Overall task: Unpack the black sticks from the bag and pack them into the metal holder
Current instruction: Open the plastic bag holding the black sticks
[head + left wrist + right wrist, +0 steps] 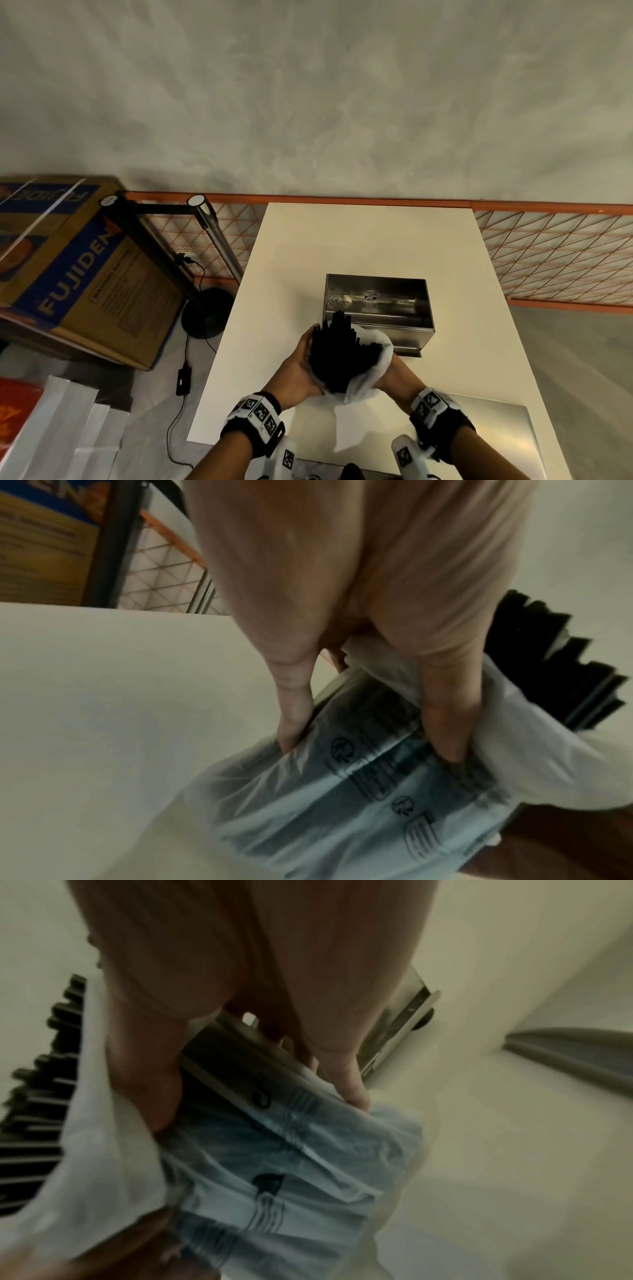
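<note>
A thick bundle of black sticks (pixel 337 356) stands out of a translucent plastic bag (pixel 368 377) held just above the white table (pixel 359 240). My left hand (pixel 303 371) grips the bundle and bag from the left. My right hand (pixel 394 375) grips the bag from the right, mostly hidden behind the plastic. The stick tips (pixel 561 664) poke past the bag's mouth, toward the metal holder (pixel 376 308), an open steel box right behind the bundle. In the wrist views my fingers (pixel 441 723) press into the bag (pixel 291 1164) and the sticks (pixel 37 1110) show at the left.
A large cardboard box (pixel 78 267) and a black lamp stand (pixel 202 308) with a cable sit on the floor at the left. An orange wire-mesh fence (pixel 555 260) runs behind the table. A flat metal lid or tray (pixel 496 435) lies at the table's near right corner.
</note>
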Available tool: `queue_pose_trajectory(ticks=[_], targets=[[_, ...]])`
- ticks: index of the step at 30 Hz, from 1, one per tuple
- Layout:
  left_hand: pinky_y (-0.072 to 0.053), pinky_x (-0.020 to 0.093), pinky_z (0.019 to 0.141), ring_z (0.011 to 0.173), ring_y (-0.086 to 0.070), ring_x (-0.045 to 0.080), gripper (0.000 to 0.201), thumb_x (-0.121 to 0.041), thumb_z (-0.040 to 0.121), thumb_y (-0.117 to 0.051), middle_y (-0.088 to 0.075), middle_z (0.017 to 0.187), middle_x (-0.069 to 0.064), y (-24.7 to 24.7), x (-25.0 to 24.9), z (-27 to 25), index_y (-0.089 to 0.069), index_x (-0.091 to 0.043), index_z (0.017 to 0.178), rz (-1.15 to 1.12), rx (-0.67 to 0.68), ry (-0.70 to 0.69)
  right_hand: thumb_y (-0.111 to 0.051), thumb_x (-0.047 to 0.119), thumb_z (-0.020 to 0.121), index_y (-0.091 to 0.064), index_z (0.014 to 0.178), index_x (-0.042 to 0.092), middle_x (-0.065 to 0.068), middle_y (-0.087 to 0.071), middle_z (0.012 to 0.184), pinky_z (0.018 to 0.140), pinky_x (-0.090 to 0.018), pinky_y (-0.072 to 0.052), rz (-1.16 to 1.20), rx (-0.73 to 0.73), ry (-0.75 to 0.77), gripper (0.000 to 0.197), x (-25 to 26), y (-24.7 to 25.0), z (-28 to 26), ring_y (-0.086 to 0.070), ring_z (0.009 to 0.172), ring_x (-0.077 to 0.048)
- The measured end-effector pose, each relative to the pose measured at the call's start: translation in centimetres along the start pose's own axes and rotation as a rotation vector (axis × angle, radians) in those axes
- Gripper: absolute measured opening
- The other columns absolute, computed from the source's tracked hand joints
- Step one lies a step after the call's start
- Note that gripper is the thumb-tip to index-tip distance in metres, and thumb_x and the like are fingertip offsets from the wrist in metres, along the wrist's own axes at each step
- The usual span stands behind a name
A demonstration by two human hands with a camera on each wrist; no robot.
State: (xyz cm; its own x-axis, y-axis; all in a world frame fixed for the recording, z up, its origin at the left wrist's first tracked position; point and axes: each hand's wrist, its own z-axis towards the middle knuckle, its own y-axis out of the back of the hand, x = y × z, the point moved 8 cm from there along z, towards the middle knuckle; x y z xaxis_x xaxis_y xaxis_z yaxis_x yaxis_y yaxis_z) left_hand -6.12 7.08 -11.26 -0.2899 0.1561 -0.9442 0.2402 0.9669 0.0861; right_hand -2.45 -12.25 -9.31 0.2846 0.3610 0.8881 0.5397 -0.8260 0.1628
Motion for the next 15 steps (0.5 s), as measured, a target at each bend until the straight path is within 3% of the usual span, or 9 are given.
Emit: queue_pose_trajectory(ticks=[3, 6, 9, 12, 13, 15], targets=[[-0.045, 0.023, 0.108, 0.131, -0.053, -0.001, 0.109, -0.003, 0.059, -0.096, -0.055, 0.143, -0.007, 0.7, 0.4, 0.2, -0.036, -0.028, 0.146, 0.022, -0.093, 0.006, -0.060, -0.014, 0.085, -0.064, 0.103, 0.018, -0.006, -0.068, 0.104, 0.096, -0.046, -0.052, 0.142, -0.060, -0.036, 0.037, -0.6, 1.1, -0.3, -0.063, 0.106, -0.028], [-0.052, 0.035, 0.105, 0.125, -0.062, 0.011, 0.097, -0.016, 0.052, -0.101, -0.068, 0.130, -0.005, 0.9, 0.6, 0.2, -0.052, -0.025, 0.136, -0.013, -0.154, 0.025, -0.067, -0.005, 0.084, -0.065, 0.118, 0.012, -0.013, -0.071, 0.112, 0.094, -0.052, -0.053, 0.231, -0.041, 0.026, 0.038, -0.4, 1.1, -0.5, -0.066, 0.109, -0.030], [-0.054, 0.039, 0.102, 0.116, -0.068, 0.019, 0.079, -0.014, 0.054, -0.098, -0.075, 0.117, -0.002, 0.9, 1.4, 0.3, -0.062, -0.018, 0.124, -0.051, -0.207, 0.076, -0.073, 0.004, 0.075, -0.060, 0.123, 0.019, -0.011, -0.069, 0.118, 0.093, -0.047, -0.054, 0.393, -0.130, -0.034, 0.052, -2.4, 1.4, -0.7, -0.066, 0.110, -0.025], [-0.057, 0.034, 0.094, 0.118, -0.067, 0.026, 0.064, 0.007, 0.067, -0.083, -0.076, 0.115, -0.001, 0.7, 2.4, 0.0, -0.063, -0.020, 0.122, -0.056, -0.243, 0.093, -0.075, 0.006, 0.077, -0.059, 0.121, 0.019, -0.001, -0.065, 0.118, 0.084, -0.015, -0.050, 0.034, -0.105, -0.060, 0.049, -2.5, 0.5, -1.0, -0.059, 0.110, -0.015], [-0.056, 0.034, 0.097, 0.120, -0.066, 0.024, 0.066, 0.002, 0.067, -0.083, -0.074, 0.118, -0.001, 0.5, 2.3, -0.1, -0.060, -0.020, 0.125, -0.039, -0.248, 0.091, -0.073, 0.005, 0.081, -0.056, 0.120, 0.017, 0.001, -0.062, 0.115, 0.082, -0.012, -0.046, -0.113, -0.047, -0.052, 0.044, -2.2, -0.5, -1.0, -0.054, 0.109, -0.012], [-0.050, 0.034, 0.106, 0.123, -0.063, 0.018, 0.078, -0.019, 0.063, -0.087, -0.068, 0.126, 0.002, -0.5, 2.6, -0.2, -0.051, -0.017, 0.133, -0.015, -0.216, 0.098, -0.073, 0.010, 0.083, -0.054, 0.125, 0.013, -0.003, -0.059, 0.121, 0.091, -0.019, -0.046, -0.303, 0.066, -0.150, 0.046, -4.0, -1.7, -0.2, -0.050, 0.103, -0.009]])
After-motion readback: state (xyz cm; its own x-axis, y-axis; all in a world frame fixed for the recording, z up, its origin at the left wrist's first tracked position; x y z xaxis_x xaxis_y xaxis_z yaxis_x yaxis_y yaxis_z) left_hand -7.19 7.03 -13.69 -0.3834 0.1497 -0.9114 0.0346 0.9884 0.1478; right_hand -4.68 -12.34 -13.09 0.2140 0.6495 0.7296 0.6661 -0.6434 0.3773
